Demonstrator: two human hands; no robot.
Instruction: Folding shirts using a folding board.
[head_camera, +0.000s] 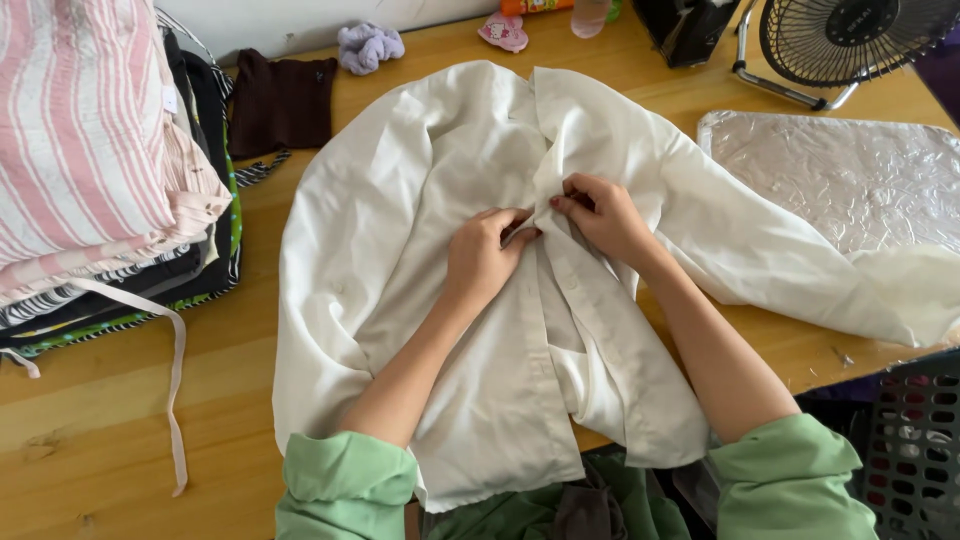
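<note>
A white button-up shirt (400, 250) lies spread front-up on a wooden table (120, 420), one sleeve stretched out to the right. My left hand (485, 255) pinches the shirt's left front edge near the chest. My right hand (600, 215) pinches the overlapping right front edge, fingertips meeting the left hand's at the placket. Both arms wear rolled-up green sleeves. Several buttons run down the placket below my hands.
A stack of folded striped and dark clothes (90, 170) sits at the left. A dark brown garment (280, 100) and a lilac scrunchie (370, 45) lie at the back. A foil-covered sheet (840, 175) and a black fan (850, 40) are at right; a black crate (910, 440) is lower right.
</note>
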